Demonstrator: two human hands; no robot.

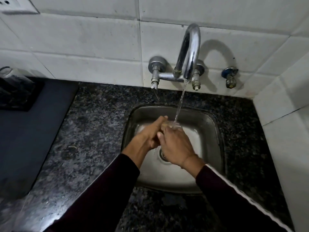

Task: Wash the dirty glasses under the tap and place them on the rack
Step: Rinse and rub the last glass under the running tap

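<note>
A clear glass (pixel 173 126) is held over the steel sink (pixel 215 131), directly under the stream of water (pixel 179 104) that falls from the curved chrome tap (pixel 189 52); only its rim end is seen past the hands, the rest being hidden by them. The right hand (pixel 175 146) is wrapped over the glass from above, its fingers curled round the far side; the left hand (pixel 150 133) is laid against it from the left, fingers pressed together and stretched forward along the glass — whether they reach inside the rim cannot be told. Dark sleeves are worn on both arms. A speckled dark granite counter (pixel 93 131) surrounds the sink; on a dark mat (pixel 33 131) at the far left a black rack (pixel 18 96) is set, with another clear glass (pixel 7 72) — blurred — standing in it by the tiled wall (pixel 93 41).
</note>
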